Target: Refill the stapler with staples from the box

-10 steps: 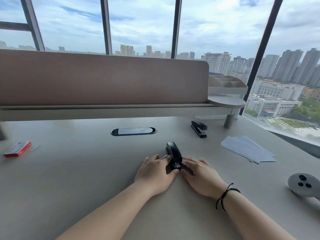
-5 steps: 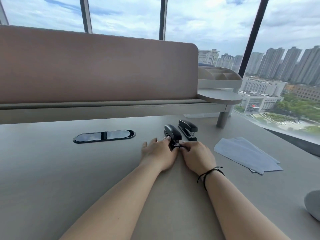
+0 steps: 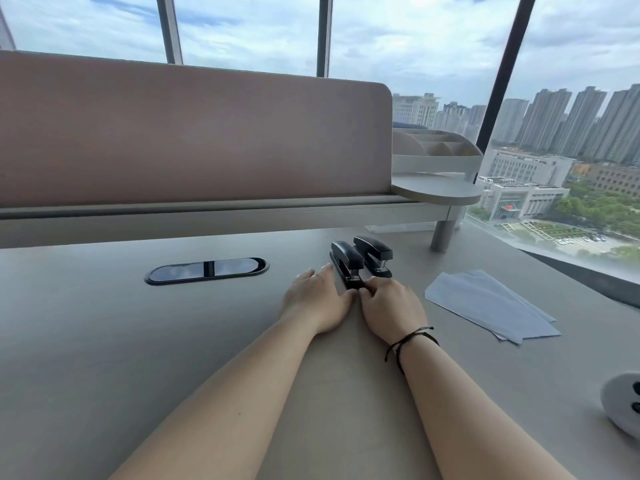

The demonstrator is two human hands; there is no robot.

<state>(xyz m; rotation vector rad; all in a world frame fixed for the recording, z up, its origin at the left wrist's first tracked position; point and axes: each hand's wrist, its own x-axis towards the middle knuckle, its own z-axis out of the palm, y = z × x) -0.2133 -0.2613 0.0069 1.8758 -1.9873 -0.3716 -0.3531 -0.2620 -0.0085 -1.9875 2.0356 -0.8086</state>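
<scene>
Your right hand [image 3: 389,306] pinches the stapler [image 3: 347,263] at its near end, steadying it beside a second stapler [image 3: 374,254]. Your left hand [image 3: 317,299] lies flat and empty on the surface [image 3: 104,341], bracing.

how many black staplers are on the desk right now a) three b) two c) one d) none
b, two: the near stapler lies at the fingertips of the left hand and right hand, and a second stapler sits just right of it on the desk.
</scene>
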